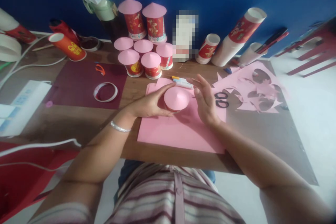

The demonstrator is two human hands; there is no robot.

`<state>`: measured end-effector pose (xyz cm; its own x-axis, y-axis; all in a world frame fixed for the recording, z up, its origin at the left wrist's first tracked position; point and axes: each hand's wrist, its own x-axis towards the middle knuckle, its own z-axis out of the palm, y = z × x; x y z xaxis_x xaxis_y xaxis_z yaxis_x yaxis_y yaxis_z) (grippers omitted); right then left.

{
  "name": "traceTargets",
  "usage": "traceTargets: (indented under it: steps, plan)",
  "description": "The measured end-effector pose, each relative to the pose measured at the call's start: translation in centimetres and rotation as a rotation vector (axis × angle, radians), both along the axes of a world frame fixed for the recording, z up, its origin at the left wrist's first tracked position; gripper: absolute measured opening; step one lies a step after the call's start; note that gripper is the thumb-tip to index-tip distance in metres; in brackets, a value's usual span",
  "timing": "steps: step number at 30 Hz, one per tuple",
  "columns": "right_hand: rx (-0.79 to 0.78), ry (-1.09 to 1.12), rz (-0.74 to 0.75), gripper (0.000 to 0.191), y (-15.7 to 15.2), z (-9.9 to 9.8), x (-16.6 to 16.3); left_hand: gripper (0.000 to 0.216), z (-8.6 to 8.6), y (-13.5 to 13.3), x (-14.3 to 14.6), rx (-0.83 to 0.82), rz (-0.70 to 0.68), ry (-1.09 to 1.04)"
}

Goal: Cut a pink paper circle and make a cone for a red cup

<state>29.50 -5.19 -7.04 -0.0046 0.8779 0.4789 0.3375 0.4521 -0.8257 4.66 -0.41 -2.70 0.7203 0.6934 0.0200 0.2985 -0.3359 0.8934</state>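
My left hand (pixel 149 104) curls round the side of a paper cup topped with a pink paper cone (pixel 176 98). Most of that cup is hidden below its cone. To the right, my right hand (pixel 207 106) is open, fingers apart and raised, a little away from the cone. Under both hands lie pink paper sheets (pixel 168 131). Black-handled scissors (pixel 222 100) rest just beyond my right hand, their blades hidden. A white marker (pixel 183 83) and an orange-tipped pen (pixel 175 78) lie behind the cone.
Several red cups with pink cone roofs (pixel 151 60) stand at the back. A tape roll (pixel 105 92) and an orange tool (pixel 100 70) lie on a dark mat (pixel 78 92). Cut pink scraps (pixel 248 85), stacked cups (pixel 236 38) and a pen holder (pixel 250 55) occupy the right.
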Motion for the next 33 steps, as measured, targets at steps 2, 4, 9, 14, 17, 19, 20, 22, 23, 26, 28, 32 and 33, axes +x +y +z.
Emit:
traceTargets:
  steps: [2, 4, 9, 14, 17, 19, 20, 22, 23, 26, 28, 32, 33]
  plan:
    - [-0.020, 0.040, -0.002, 0.046, 0.4, -0.6, 0.2, 0.094, 0.2, -0.3, 0.6, 0.020, -0.001, -0.016]
    - [-0.042, 0.063, 0.001, 0.045, 0.6, -1.0, 0.3, 0.080, 0.2, -0.6, 1.3, 0.025, 0.010, -0.034]
    - [-0.051, 0.102, -0.017, 0.043, 1.0, -1.8, 0.6, 0.069, -1.2, -1.3, 3.1, 0.166, 0.297, 0.015]
    - [-0.044, 0.101, -0.043, 0.044, 1.1, -1.6, 0.8, 0.089, -3.3, -2.1, 4.2, 0.286, 0.470, 0.070]
    - [-0.057, 0.088, -0.015, 0.048, 0.9, -1.2, 0.7, 0.094, -3.9, -2.6, 4.7, 0.295, 0.485, 0.102]
    - [-0.044, 0.078, 0.021, 0.051, 0.7, -0.9, 0.6, 0.094, -4.0, -2.7, 4.9, 0.294, 0.498, 0.109]
    - [-0.029, 0.063, 0.038, 0.053, 0.6, -0.7, 0.5, 0.093, -4.0, -2.8, 5.0, 0.291, 0.504, 0.111]
    - [0.017, 0.017, 0.064, 0.061, 0.4, -0.2, 0.4, 0.092, -3.6, -2.8, 4.9, 0.274, 0.497, 0.105]
    - [0.039, -0.010, 0.074, 0.067, 0.2, 0.2, 0.3, 0.093, -3.3, -2.7, 4.8, 0.265, 0.483, 0.095]
    - [0.079, -0.086, 0.109, 0.082, -0.4, 1.3, 0.0, 0.095, -2.3, -2.1, 3.6, 0.231, 0.411, 0.024]
    - [0.091, -0.123, 0.131, 0.085, -0.8, 1.9, -0.3, 0.093, -1.5, -1.5, 2.5, 0.173, 0.364, -0.044]
    - [0.074, -0.173, 0.124, 0.088, -1.3, 2.7, -1.0, 0.108, -0.3, -0.4, 0.5, 0.026, 0.196, -0.207]
    - [0.064, -0.181, 0.116, 0.089, -1.4, 2.8, -1.1, 0.109, -0.1, -0.2, 0.2, 0.006, 0.171, -0.231]
